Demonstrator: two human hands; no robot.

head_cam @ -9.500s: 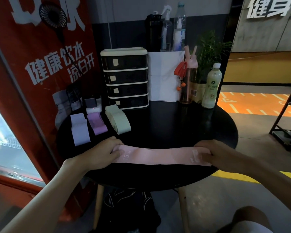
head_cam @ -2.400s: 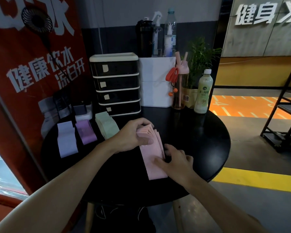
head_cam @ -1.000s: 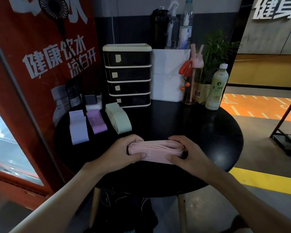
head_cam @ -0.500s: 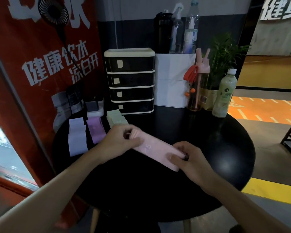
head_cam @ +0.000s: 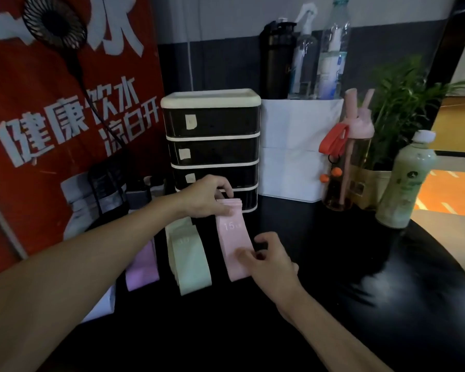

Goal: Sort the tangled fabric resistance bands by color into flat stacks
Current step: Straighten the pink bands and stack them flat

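Pinching the far end of the folded pink band (head_cam: 232, 234) with the left hand (head_cam: 207, 196), thumb on top, fingers curled over the edge, just before the lowest drawer of the drawer unit (head_cam: 212, 146); gripping the near end with the right hand (head_cam: 269, 261), thumb and curled fingers closed on the fabric; lying flat on the black round table (head_cam: 360, 291), "15" facing up, several layers showing at the far end, number impossible to tell.

Counted left to right, four colours side by side and apart: one pale lavender band (head_cam: 102, 304), mostly hidden by the left forearm; one purple band (head_cam: 142, 267); one layered green band (head_cam: 189, 260); the pink one, rightmost.

Four drawers in the unit; five bottles: black flask (head_cam: 275, 60), spray bottle (head_cam: 304, 57) and clear bottle (head_cam: 333, 49) rising above the white box (head_cam: 298, 151); pink-lidded bottle (head_cam: 352, 162) and green drink bottle (head_cam: 406, 183) on the table.
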